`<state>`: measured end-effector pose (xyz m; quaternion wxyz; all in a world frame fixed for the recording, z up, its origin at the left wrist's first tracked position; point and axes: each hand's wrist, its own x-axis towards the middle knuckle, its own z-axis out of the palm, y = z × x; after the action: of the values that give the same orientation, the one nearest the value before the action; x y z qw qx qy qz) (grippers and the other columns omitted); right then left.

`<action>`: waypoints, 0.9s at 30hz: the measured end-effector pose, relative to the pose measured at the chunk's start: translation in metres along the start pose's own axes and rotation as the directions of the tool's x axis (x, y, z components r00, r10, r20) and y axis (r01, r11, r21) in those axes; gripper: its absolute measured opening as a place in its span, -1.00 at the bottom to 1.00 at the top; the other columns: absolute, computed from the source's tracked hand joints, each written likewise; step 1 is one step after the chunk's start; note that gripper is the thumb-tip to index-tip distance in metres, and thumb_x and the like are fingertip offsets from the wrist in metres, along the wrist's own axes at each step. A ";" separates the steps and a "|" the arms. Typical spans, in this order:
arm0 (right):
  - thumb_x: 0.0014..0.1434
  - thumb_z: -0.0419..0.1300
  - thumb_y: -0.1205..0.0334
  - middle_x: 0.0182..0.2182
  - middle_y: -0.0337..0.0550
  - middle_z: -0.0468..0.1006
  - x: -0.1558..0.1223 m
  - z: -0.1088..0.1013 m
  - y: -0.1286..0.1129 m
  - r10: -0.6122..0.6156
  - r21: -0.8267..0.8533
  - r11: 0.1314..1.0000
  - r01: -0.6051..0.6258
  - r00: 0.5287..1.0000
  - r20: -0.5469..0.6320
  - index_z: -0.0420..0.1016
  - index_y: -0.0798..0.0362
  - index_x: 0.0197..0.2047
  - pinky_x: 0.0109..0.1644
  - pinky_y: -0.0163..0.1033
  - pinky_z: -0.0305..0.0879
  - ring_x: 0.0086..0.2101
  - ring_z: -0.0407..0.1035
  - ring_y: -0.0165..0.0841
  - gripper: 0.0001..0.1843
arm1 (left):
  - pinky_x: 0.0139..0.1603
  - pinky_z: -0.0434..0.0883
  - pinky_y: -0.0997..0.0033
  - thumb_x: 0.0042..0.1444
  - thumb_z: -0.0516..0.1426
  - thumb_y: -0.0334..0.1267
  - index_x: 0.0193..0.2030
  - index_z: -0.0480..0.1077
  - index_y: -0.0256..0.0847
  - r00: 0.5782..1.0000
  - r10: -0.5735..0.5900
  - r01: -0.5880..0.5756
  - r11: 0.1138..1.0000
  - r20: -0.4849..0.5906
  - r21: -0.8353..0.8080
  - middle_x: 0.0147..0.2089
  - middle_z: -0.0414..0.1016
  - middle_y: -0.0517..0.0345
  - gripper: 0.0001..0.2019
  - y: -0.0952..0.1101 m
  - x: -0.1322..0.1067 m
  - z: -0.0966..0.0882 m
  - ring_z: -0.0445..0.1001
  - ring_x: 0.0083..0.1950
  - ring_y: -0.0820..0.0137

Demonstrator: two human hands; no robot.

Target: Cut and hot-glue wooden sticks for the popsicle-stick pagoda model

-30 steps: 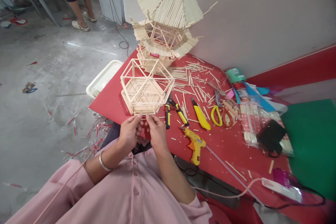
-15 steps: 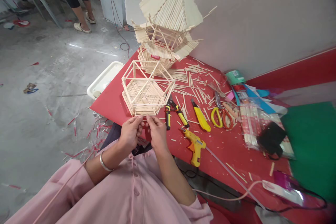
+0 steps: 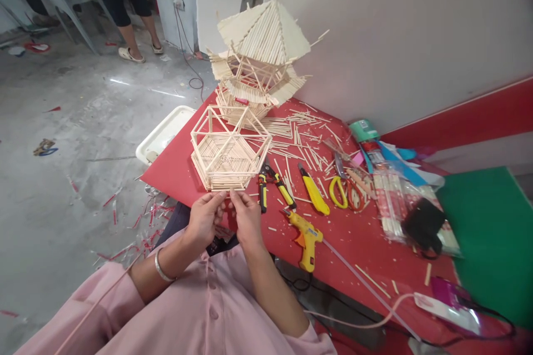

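My left hand and my right hand are side by side at the near edge of a hexagonal frame of thin wooden sticks. Thumbs and fingers of both are pinched together on a thin wooden stick lying along the front rim of that frame. The fingertips partly cover the stick. An open lattice rises from the frame's slatted base. Just right of my right hand lie black-and-yellow pliers with handles spread. A yellow glue gun rests on its side nearer to me.
A roofed stick pagoda stands behind the frame. Loose sticks, a yellow cutter, scissors and bagged sticks lie on the red table. A white tub sits left. Another person's legs show far back.
The view has shifted slightly, so the table's contents appear a little lower and further left. Both hands keep their pinch at the frame's front rim.
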<state>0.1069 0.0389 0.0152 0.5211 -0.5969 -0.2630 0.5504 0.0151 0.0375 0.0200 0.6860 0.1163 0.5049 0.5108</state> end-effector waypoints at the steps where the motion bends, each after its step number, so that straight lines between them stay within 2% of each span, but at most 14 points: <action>1: -0.04 0.35 -0.05 -0.65 -0.37 0.37 0.000 0.000 0.000 0.000 0.004 1.000 0.000 1.000 0.000 0.46 0.06 -0.53 -0.47 -0.35 0.14 -0.59 0.19 -0.49 -0.65 | -0.69 0.01 0.60 -0.21 0.38 -0.08 -0.57 0.35 -0.27 1.000 -0.007 0.007 1.000 0.005 0.008 -0.67 0.29 0.31 -0.65 0.000 0.000 0.000 0.14 -0.69 0.64; 5: -0.05 0.35 -0.07 -0.66 -0.37 0.36 -0.001 0.000 -0.001 0.017 0.003 1.000 -0.017 1.000 0.002 0.46 0.05 -0.53 -0.49 -0.34 0.12 -0.60 0.17 -0.48 -0.65 | -0.70 -0.01 0.59 -0.16 0.33 -0.06 -0.63 0.31 -0.26 1.000 -0.029 0.028 0.998 0.006 0.056 -0.70 0.25 0.30 -0.63 -0.001 -0.002 -0.001 0.13 -0.69 0.63; 12: -0.04 0.33 -0.08 -0.64 -0.36 0.39 -0.001 0.001 -0.003 0.006 -0.007 1.000 -0.006 1.000 0.006 0.46 0.04 -0.54 -0.50 -0.34 0.14 -0.60 0.19 -0.48 -0.65 | -0.72 -0.06 0.60 -0.24 0.41 -0.01 -0.48 0.44 -0.30 0.999 0.013 -0.015 0.999 0.053 0.035 -0.65 0.30 0.32 -0.60 0.000 0.001 0.000 0.08 -0.70 0.68; 27: -0.06 0.35 -0.05 -0.67 -0.38 0.35 0.001 0.001 -0.002 0.031 0.011 0.999 -0.031 0.999 -0.008 0.47 0.06 -0.54 -0.49 -0.34 0.12 -0.61 0.17 -0.50 -0.66 | -0.71 -0.05 0.62 -0.29 0.43 0.01 -0.53 0.35 -0.28 1.000 -0.009 0.009 1.000 0.019 0.013 -0.67 0.22 0.37 -0.55 0.003 -0.001 0.003 0.07 -0.69 0.68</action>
<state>0.1067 0.0408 0.0164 0.5170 -0.6001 -0.2486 0.5574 0.0154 0.0393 0.0239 0.6924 0.1234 0.5020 0.5034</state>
